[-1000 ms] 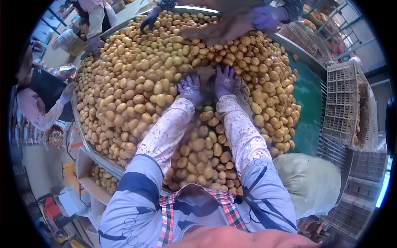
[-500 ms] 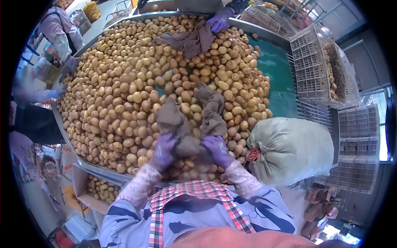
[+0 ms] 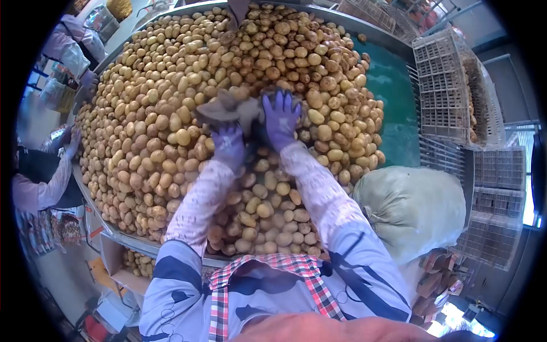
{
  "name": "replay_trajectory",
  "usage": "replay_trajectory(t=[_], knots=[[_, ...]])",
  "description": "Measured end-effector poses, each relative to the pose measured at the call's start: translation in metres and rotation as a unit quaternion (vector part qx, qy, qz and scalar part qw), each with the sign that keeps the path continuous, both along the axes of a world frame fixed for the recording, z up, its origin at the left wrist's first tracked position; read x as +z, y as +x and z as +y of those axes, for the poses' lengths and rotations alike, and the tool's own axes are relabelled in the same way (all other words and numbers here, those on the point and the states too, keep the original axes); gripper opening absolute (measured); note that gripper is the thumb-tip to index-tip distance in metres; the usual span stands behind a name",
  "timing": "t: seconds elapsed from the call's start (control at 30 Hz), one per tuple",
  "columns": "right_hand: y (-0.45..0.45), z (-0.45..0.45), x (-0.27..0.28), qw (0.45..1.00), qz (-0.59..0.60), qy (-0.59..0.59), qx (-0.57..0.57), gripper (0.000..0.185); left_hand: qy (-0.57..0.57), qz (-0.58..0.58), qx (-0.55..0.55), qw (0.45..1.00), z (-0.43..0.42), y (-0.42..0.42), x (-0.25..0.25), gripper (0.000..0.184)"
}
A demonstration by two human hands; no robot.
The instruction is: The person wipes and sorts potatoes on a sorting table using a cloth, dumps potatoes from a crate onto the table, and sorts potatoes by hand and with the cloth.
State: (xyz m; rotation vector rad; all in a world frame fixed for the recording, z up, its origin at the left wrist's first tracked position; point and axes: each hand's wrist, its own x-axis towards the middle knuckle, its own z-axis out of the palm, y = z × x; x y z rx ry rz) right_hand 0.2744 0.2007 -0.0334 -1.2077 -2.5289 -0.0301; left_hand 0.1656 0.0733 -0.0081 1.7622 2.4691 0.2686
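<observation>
My left hand (image 3: 229, 147), in a purple glove, lies at the near edge of a bunched grey-brown cloth (image 3: 231, 109), its fingers spread. Beside it on the right, my right hand (image 3: 281, 121) rests with fingers stretched apart against the cloth's right side. The palms and whatever lies beneath them are hidden. Both hands are over a large heap of potatoes (image 3: 154, 122) on a metal-edged table. More potatoes (image 3: 265, 211) show between my forearms.
A tied sack (image 3: 413, 211) sits at the right near edge, beside a green surface (image 3: 393, 108). Plastic crates (image 3: 441, 85) stand beyond. A cardboard box (image 3: 117, 265) with potatoes is at the lower left. Co-workers (image 3: 48, 176) stand at the left; another cloth (image 3: 236, 12) is at the far edge.
Since half a second ago my hands and the cloth have moved forward, away from my body, over the potatoes. The far cloth has shifted toward the far edge.
</observation>
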Motion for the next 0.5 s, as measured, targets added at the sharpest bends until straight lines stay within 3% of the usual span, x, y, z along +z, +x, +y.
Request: replay_trajectory(t=[0.03, 0.07, 0.17, 0.23, 0.27, 0.37, 0.43, 0.5], knots=[[-0.019, 0.015, -0.009, 1.000, 0.007, 0.011, -0.024, 0.049, 0.072, 0.021, 0.049, 0.996, 0.017, -0.007, -0.004, 0.078], [-0.033, 0.026, -0.004, 1.000, 0.012, -0.012, -0.018, 0.052, -0.036, -0.007, 0.084, 0.996, 0.030, -0.017, 0.003, 0.086], [-0.059, 0.045, 0.010, 0.999, 0.019, -0.046, 0.011, 0.060, -0.017, -0.074, 0.105, 0.992, 0.047, -0.033, 0.023, 0.083], [-0.071, 0.053, 0.015, 0.999, 0.023, -0.018, 0.029, 0.062, 0.010, -0.085, 0.092, 0.992, 0.042, -0.041, 0.022, 0.068], [-0.060, 0.048, 0.024, 0.996, 0.050, -0.024, 0.068, 0.045, 0.025, -0.092, 0.066, 0.993, 0.032, -0.052, 0.005, 0.063], [-0.023, 0.014, -0.002, 0.992, 0.038, 0.041, 0.111, 0.027, 0.153, -0.043, -0.019, 0.987, -0.006, -0.044, 0.013, 0.034], [0.023, -0.031, 0.023, 0.986, 0.110, -0.011, 0.123, 0.016, 0.153, -0.133, -0.066, 0.977, -0.026, -0.031, 0.018, 0.028], [0.064, -0.068, 0.044, 0.979, 0.096, -0.052, 0.170, 0.015, 0.081, -0.238, -0.096, 0.963, -0.055, 0.009, 0.067, 0.025]])
